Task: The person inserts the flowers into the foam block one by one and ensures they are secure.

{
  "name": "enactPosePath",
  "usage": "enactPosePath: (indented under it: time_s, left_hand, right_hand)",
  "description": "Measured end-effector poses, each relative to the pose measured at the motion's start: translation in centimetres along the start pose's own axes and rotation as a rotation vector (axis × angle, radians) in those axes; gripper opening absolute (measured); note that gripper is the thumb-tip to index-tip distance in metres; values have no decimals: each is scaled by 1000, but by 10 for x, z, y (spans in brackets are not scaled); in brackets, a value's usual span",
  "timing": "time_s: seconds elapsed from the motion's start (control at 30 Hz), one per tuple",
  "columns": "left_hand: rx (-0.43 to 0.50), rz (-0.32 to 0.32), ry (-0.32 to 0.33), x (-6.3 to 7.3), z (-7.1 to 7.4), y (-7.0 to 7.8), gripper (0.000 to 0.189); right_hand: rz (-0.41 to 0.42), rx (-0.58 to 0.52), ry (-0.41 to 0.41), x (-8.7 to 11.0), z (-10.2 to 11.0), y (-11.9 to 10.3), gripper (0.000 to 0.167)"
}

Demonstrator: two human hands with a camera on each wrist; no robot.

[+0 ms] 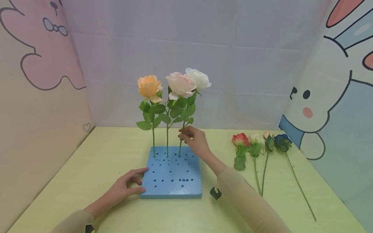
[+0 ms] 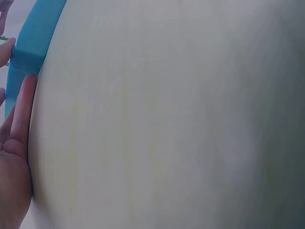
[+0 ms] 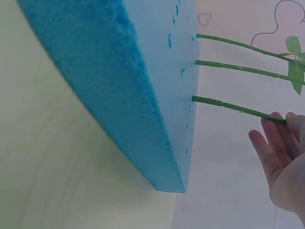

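Note:
A blue foam block (image 1: 175, 168) dotted with holes lies on the table, with three artificial roses upright along its far side. These are an orange rose (image 1: 149, 86), a pale pink rose (image 1: 180, 84) and a white rose (image 1: 198, 78). My right hand (image 1: 196, 140) pinches the rightmost stem (image 3: 228, 107) between thumb and fingertips, some way above the block; leaves hide which bloom tops it. That stem meets the block's surface. My left hand (image 1: 125, 185) touches the block's left edge with extended fingers and thumb; the left wrist view shows only part of it.
To the right on the table (image 1: 87, 181) lie loose roses: a red rose (image 1: 241, 139), a cream rose (image 1: 256, 140), a peach rose (image 1: 266, 134) and a dark blue rose (image 1: 282, 142). A small black item (image 1: 215, 193) shows beside the right sleeve. A pale cloth backdrop (image 1: 247, 81) stands behind.

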State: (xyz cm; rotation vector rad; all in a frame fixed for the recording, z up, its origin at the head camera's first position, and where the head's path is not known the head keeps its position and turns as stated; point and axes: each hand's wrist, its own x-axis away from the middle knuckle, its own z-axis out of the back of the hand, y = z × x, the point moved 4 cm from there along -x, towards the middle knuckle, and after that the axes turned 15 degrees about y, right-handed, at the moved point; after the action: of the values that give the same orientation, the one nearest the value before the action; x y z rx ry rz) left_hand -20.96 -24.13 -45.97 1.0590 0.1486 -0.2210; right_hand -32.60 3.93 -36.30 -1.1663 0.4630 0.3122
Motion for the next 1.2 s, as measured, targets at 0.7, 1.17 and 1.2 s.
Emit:
enactPosePath:
  time_s: [0.7, 1.17, 1.2]
  left_hand:
    - [-42, -22, 12, -3, 1, -2, 68]
    - [-39, -9, 9, -1, 0, 1, 69]
    - [-39, -9, 9, -1, 0, 1, 69]
  right_hand:
    - [10, -23, -23, -3, -5, -3, 10]
    - [-50, 0, -4, 1, 3, 1, 22]
    - [-50, 6, -5, 1, 4, 1, 23]
